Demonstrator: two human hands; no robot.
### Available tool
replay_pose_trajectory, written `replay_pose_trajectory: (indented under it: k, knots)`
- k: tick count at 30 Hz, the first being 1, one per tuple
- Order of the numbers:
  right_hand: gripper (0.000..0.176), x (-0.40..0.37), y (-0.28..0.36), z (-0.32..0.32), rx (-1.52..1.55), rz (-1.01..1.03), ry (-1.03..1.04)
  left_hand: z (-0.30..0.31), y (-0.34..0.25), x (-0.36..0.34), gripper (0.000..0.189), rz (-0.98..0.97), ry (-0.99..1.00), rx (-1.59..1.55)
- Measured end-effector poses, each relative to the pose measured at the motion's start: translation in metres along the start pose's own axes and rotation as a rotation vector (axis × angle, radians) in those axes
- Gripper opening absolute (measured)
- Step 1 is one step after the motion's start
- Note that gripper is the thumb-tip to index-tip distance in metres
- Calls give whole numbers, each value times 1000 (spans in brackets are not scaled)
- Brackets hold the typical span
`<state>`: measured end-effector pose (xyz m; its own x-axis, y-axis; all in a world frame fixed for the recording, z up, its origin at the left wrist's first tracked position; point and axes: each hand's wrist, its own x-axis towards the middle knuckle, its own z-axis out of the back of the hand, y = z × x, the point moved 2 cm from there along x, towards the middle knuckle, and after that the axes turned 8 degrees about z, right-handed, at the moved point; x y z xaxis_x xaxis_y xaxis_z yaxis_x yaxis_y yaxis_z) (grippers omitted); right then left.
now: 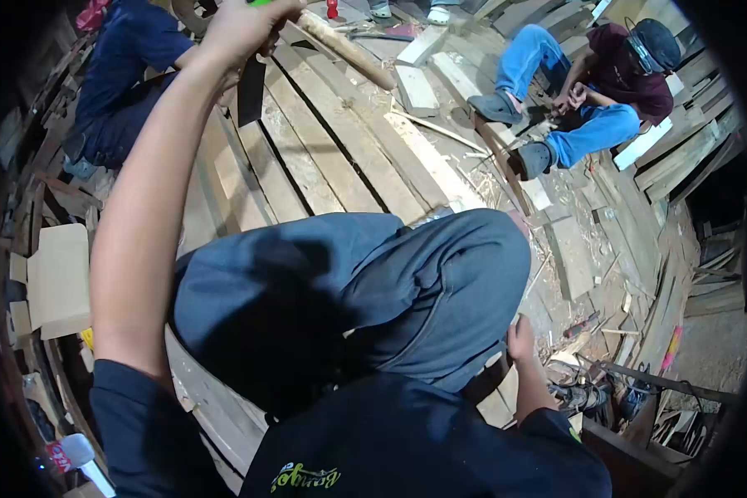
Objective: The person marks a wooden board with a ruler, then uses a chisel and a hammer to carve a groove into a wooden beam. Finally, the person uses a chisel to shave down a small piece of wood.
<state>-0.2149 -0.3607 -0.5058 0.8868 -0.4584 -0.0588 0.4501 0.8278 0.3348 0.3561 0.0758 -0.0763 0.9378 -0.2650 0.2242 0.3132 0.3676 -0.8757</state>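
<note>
My left arm reaches up to the top edge of the view, where my left hand (pixel 245 31) is closed, its fingers partly cut off by the frame. A dark flat blade (pixel 251 93) hangs below it, and a bit of green (pixel 259 2) shows above. A rounded wooden stick (pixel 349 51) extends right from beside the fingers, over the plank platform (pixel 307 133). My right hand (pixel 520 339) is low beside my bent right knee (pixel 481 257). Its thumb side shows; the other fingers are hidden, so I cannot tell whether it holds anything.
One person (pixel 133 75) sits at upper left; another person (pixel 614 83) in a cap sits at upper right, hands together. Light wood blocks (pixel 417 90), shavings and offcuts litter the floor. An open cardboard box (pixel 58 282) stands at left. Cables (pixel 585 397) lie at lower right.
</note>
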Motion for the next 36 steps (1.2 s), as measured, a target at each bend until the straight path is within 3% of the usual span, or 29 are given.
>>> replay_pose_trajectory:
  k: [4,7,8,10,11,14,18,20,21,22,28,32,36]
  knots:
    - [54,4,8,2,114,-82,44,-31,8,-23,26,45,62,75]
    - [56,3,2,5,126,-142,51,-45,33,-35,30,44,-18,147]
    - [56,1,-4,1,116,-139,63,-46,44,-32,34,148,75,225]
    - [58,4,-16,-2,194,-197,131,-56,59,-44,32,10,23,331]
    - [61,7,13,24,196,-219,201,-61,67,-47,31,-31,14,361]
    - [60,6,-2,13,97,-130,122,-72,105,-61,31,78,-19,294]
    - [63,15,24,38,125,-256,295,-74,146,-74,26,108,-92,34]
    - [66,11,22,35,97,-225,251,-64,135,-75,26,266,-42,55]
    - [63,11,30,37,94,-228,229,-65,132,-73,26,182,-119,38]
    - [60,9,35,40,90,-232,209,-59,137,-66,26,279,-78,103]
    - [59,6,26,33,163,-186,187,-52,98,-60,27,189,-131,42]
    - [59,6,20,32,171,-174,185,-54,64,-61,28,207,-159,5]
    - [59,0,4,23,156,-146,206,-63,70,-65,21,289,-113,-57]
